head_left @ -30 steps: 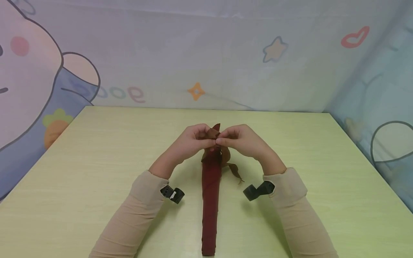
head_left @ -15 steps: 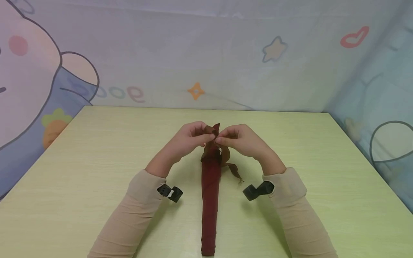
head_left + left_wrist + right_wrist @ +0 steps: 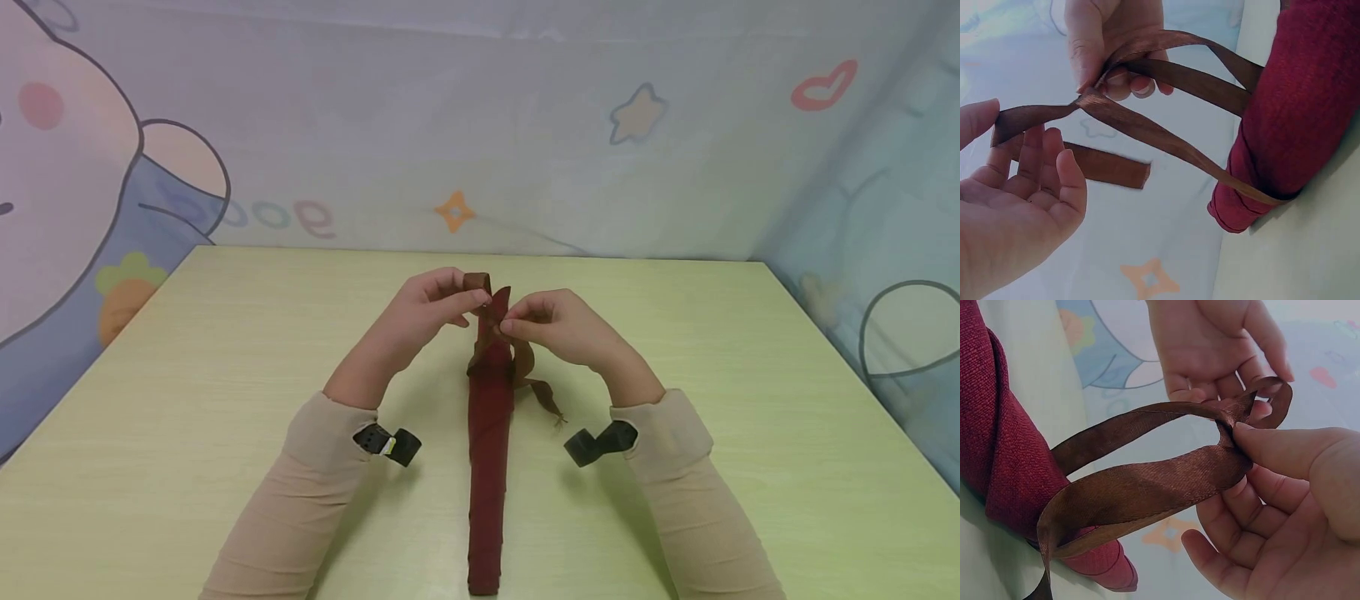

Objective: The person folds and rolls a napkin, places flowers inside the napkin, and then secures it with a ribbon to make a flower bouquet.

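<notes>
A dark red rolled cloth (image 3: 487,483) lies lengthwise on the table, with a brown satin ribbon (image 3: 1160,134) looped round its far part. Over the roll, my right hand (image 3: 558,325) pinches the ribbon between thumb and fingers where its strands cross. My left hand (image 3: 431,308) holds a stretch of ribbon to the left of that crossing, folded over its fingers. The cut ribbon end (image 3: 1129,172) hangs free behind the left fingers in the left wrist view. Another ribbon tail (image 3: 546,396) with a frayed tip lies right of the roll.
The pale yellow-green table (image 3: 187,467) runs back to a printed curtain (image 3: 375,125) of cartoon figures. A second cloth side (image 3: 892,233) borders it at the right. Small black wrist cameras (image 3: 405,447) sit at both beige sleeves.
My left hand has moved away from the right hand, leftward and toward the far edge, drawing the ribbon along. The right hand and the rolled cloth stay in place.
</notes>
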`<state>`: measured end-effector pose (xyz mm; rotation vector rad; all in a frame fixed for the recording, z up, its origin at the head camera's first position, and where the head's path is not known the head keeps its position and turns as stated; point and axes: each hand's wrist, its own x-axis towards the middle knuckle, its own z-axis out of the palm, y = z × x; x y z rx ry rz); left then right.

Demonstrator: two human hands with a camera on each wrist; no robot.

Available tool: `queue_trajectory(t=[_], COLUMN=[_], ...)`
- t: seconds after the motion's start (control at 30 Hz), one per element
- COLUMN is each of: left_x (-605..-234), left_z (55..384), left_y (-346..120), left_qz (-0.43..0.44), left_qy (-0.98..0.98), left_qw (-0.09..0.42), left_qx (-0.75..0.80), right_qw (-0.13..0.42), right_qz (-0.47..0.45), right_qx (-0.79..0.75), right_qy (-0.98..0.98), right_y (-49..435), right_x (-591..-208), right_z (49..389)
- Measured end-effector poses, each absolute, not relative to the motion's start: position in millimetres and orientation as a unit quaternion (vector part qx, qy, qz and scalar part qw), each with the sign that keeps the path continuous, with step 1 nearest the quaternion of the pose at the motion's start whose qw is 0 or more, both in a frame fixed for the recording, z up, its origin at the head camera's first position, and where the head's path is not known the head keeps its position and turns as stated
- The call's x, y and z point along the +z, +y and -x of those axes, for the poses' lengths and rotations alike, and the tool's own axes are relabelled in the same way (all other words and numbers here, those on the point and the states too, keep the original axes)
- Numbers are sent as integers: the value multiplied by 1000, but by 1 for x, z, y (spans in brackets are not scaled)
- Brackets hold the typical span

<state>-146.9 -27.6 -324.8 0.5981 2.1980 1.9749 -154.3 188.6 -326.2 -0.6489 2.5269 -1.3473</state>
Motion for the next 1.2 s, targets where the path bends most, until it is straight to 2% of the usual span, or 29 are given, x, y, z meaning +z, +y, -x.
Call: queue_trajectory(t=[0.33,0.7,1.2], left_x=[-318,-328,-333], left_z=[142,143,143], left_y=[-23,-15,-12], left_qz=[-208,-187,-167], left_qy=[703,698,708], left_qw=[64,107,121], left_qx=[677,683,675], right_qw=[92,83,88], right_qz=[219,226,217], right_qx=[-459,-469,-489], right_qy=[856,850,840], right_y=[190,191,193], right_x=[-326,-326,-328], right_z=[155,156,158])
